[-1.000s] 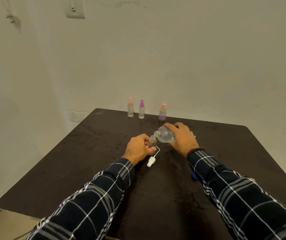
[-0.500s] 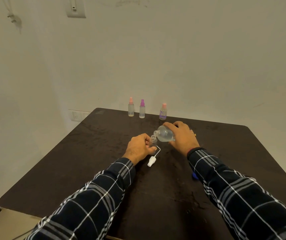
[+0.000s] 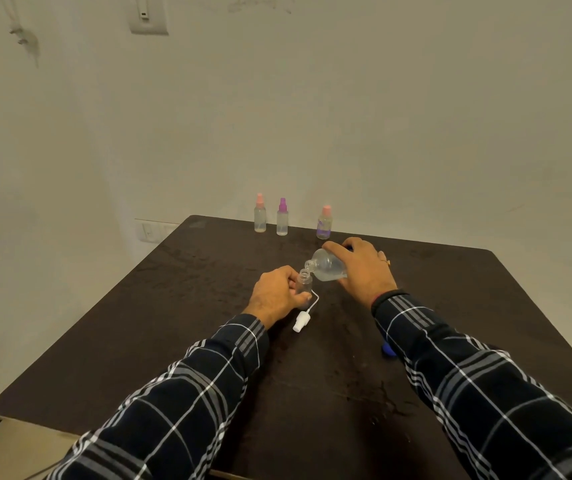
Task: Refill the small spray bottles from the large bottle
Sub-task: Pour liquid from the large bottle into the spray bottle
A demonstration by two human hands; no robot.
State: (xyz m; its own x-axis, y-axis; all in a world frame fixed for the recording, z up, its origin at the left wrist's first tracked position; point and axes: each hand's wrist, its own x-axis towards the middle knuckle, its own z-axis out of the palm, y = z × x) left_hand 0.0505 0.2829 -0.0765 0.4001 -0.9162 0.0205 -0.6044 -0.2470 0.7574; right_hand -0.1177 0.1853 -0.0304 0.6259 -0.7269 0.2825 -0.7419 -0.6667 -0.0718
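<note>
Far edge of the dark table (image 3: 159, 334), left to right: three capped small spray bottles upright — peach-capped bottle (image 3: 260, 213), purple-capped bottle (image 3: 282, 217), then, set apart, a pink-capped bottle (image 3: 324, 223) with a purple label. All three have clear bodies; fill levels cannot be read at this distance.

Centre of table: left hand (image 3: 277, 295) is closed around an open small bottle (image 3: 304, 284), clear, upright, neck uncovered, base on or just above the table. Its white spray head (image 3: 301, 321) with dip tube lies on the table just beside the hand, on the near side.

Right of that: right hand (image 3: 364, 268) is wrapped over the large bottle (image 3: 326, 265), clear and rounded, with clear liquid pooled in it. Bottle is tipped leftward, its mouth just above and touching or nearly touching the small bottle's neck. No stream can be made out.

A blue object (image 3: 387, 349), partly hidden, shows beside the right sleeve (image 3: 457, 382).
</note>
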